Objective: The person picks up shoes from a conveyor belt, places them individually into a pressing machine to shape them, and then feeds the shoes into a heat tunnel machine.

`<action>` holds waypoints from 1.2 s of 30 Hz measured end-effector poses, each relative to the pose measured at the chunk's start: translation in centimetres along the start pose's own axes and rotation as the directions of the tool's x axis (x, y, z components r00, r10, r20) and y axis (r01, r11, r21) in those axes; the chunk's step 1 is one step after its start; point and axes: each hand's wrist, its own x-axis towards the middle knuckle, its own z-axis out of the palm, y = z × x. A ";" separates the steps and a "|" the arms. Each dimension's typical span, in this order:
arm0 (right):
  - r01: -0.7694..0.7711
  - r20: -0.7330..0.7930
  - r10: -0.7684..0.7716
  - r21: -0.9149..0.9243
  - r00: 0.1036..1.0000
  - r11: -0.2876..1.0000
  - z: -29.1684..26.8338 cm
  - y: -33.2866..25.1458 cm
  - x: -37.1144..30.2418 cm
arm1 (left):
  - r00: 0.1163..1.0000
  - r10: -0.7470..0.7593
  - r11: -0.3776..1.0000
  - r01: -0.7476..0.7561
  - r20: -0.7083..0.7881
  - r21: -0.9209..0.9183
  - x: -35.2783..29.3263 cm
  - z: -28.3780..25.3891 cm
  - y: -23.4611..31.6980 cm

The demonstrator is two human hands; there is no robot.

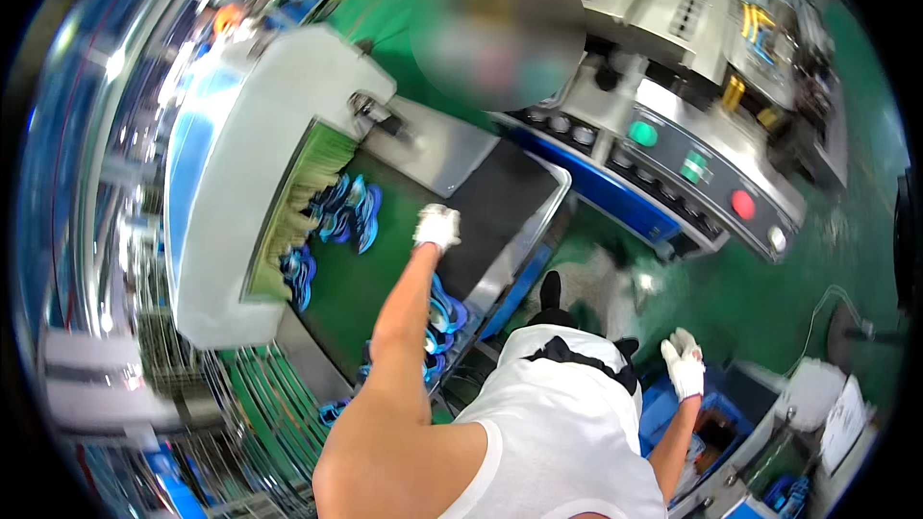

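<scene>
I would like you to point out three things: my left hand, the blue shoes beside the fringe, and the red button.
Left hand [437, 228]: head view, middle of the gloved hand.
Blue shoes [366, 218]: head view, middle of that group's rightmost shoe.
Red button [743, 204]: head view, its round top.
</scene>
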 end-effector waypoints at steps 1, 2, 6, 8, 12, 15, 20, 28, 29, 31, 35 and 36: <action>0.020 -0.008 -0.021 -0.077 1.000 0.997 0.6 0.4 1.4 | 0.984 -0.093 0.966 0.051 -0.155 -0.255 1.1 -4.6 -3.7; 0.047 0.002 -0.047 -0.144 0.999 0.988 1.6 0.7 2.7 | 0.953 -0.141 0.979 0.093 -0.267 -0.182 1.8 -9.7 -8.9; 0.025 0.038 0.000 -0.650 0.999 0.759 4.3 -2.4 5.7 | 0.902 -0.307 0.948 0.262 -0.302 -0.182 1.6 -16.2 -16.5; -0.011 0.057 0.088 -0.778 0.994 0.628 4.5 -1.2 7.4 | 0.880 -0.376 0.925 0.377 -0.292 -0.054 1.7 -18.3 -16.1; -0.039 0.066 0.178 -0.846 0.982 0.531 6.8 -5.5 8.5 | 0.850 -0.430 0.902 0.390 -0.303 -0.184 6.7 -24.3 -19.0; -0.160 0.062 0.302 -0.740 0.951 0.654 8.3 -10.3 9.6 | 0.824 -0.342 0.938 0.330 -0.452 -0.108 12.1 -25.0 -19.7; -0.108 0.011 0.203 -0.818 0.979 0.565 10.3 -16.0 12.2 | 0.811 -0.089 0.890 0.325 -0.578 0.319 15.7 -18.2 -18.7; 0.450 0.472 -0.100 -0.724 0.876 0.522 25.0 -30.4 13.6 | 0.841 0.075 0.993 -0.015 -0.536 0.117 9.5 -16.5 -17.0; 0.394 0.543 0.026 -0.640 0.839 0.660 26.1 -30.2 14.7 | 0.881 0.037 0.999 -0.021 -0.472 0.038 8.1 -15.4 -14.1; 0.597 0.654 -0.154 -0.535 0.740 0.597 31.2 -36.1 12.1 | 0.869 0.196 0.979 -0.145 -0.453 0.145 5.1 -14.0 -12.0; 0.879 0.724 -0.499 -0.370 0.475 0.301 37.8 -35.0 11.0 | 0.796 0.567 0.823 -0.540 -0.212 0.177 -0.6 -12.0 0.1; 0.891 0.716 -0.541 -0.423 0.442 0.167 39.2 -33.3 11.8 | 0.753 0.652 0.753 -0.632 -0.082 0.182 -1.8 -11.7 3.9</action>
